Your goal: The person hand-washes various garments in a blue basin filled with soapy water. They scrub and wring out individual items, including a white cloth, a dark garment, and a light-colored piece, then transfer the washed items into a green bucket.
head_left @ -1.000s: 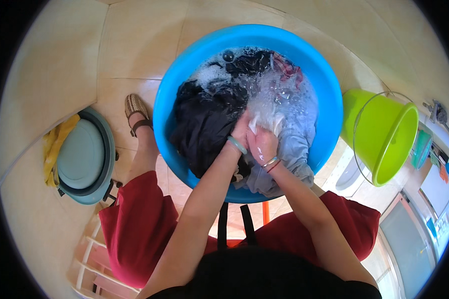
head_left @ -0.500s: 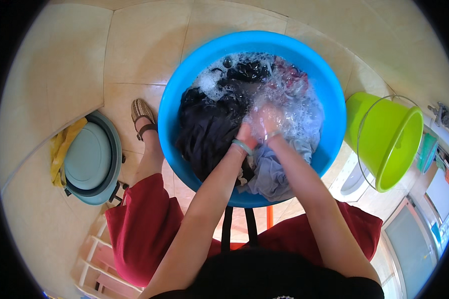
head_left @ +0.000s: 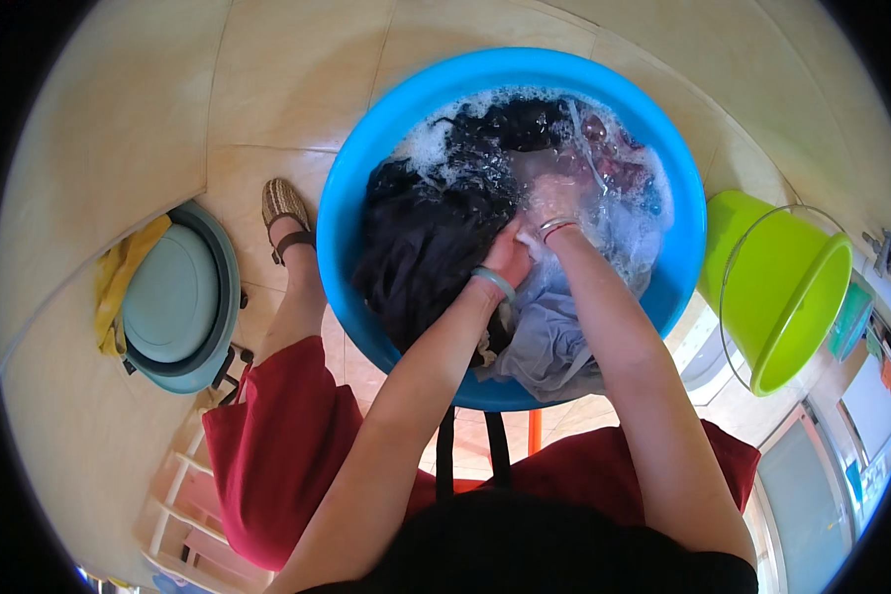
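A large blue basin (head_left: 331, 247) holds soapy water with soaked clothes. My left hand (head_left: 508, 257), with a pale green bangle at its wrist, is closed on a whitish wet cloth (head_left: 531, 246) near the middle. Just beyond it, my right hand (head_left: 554, 201) is partly under the water, a thin bracelet at its wrist; water blurs its fingers. Dark garments (head_left: 416, 238) fill the basin's left side. A light blue garment (head_left: 549, 342) bunches below my hands, against the near wall. Dark red cloth (head_left: 614, 158) shows through the suds at the far right.
At the right stands a lime-green bucket (head_left: 772, 287) with a wire handle. Grey-blue basins (head_left: 173, 292) lean at the left wall, with a yellow cloth (head_left: 129, 277) beside them. A pink and white rack (head_left: 200, 505) is at lower left. My sandalled foot (head_left: 287, 223) rests left of the basin.
My right hand has shifted slightly up and right, and splashing around it has eased. My left hand has moved a little right. The whole view has shifted slightly.
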A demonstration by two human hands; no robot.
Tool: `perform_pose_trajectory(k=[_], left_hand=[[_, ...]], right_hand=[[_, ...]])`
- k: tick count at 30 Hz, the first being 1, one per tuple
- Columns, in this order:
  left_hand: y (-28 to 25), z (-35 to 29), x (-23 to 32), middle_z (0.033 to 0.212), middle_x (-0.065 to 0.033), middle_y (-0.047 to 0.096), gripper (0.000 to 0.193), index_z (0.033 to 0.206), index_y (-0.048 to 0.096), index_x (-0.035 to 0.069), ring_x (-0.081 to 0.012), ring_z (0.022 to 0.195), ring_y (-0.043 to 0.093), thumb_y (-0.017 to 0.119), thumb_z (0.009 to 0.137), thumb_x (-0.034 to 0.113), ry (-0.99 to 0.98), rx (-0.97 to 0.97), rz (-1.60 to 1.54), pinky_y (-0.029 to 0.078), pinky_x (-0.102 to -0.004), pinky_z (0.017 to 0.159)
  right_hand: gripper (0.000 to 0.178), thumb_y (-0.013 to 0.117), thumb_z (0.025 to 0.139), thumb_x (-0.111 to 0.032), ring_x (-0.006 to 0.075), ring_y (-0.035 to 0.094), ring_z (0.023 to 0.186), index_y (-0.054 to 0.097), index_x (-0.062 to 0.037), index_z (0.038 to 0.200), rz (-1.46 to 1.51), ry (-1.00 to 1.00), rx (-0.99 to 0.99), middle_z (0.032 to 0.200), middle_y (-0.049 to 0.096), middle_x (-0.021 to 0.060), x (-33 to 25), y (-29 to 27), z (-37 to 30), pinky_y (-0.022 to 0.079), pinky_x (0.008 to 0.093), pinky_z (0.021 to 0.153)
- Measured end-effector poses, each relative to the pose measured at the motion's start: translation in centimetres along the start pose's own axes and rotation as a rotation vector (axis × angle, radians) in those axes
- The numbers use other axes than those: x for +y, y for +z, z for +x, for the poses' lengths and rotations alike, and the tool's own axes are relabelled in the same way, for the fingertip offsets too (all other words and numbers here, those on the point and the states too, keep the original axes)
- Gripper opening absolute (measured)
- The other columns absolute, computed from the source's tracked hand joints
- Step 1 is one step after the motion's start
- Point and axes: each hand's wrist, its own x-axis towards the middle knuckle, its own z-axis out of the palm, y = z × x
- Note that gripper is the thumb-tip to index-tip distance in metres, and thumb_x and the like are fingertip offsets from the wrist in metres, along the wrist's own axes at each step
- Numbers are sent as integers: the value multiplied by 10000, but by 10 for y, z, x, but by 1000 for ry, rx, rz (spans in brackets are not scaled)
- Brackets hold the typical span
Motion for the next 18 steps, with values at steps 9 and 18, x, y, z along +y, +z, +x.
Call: perform_pose_trajectory(k=[9, 18], left_hand=[[27, -39, 10, 1196, -83, 588, 508, 1209, 550, 110, -269, 1086, 544, 469, 910, 512, -141, -188, -74, 403, -424, 985], [53, -102, -70, 1301, -40, 517, 517, 1321, 441, 105, -178, 1186, 489, 352, 977, 481, -29, 13, -21, 371, -351, 1023]], right_hand=[[334, 578, 877, -377, 372, 606, 675, 631, -50, 834, 922, -57, 207, 716, 600, 214, -54, -23, -150, 470, 413, 615], [272, 552, 851, -331, 388, 635, 672, 633, -84, 772, 339, 189, 351, 730, 645, 193, -11, -22, -145, 513, 489, 614]])
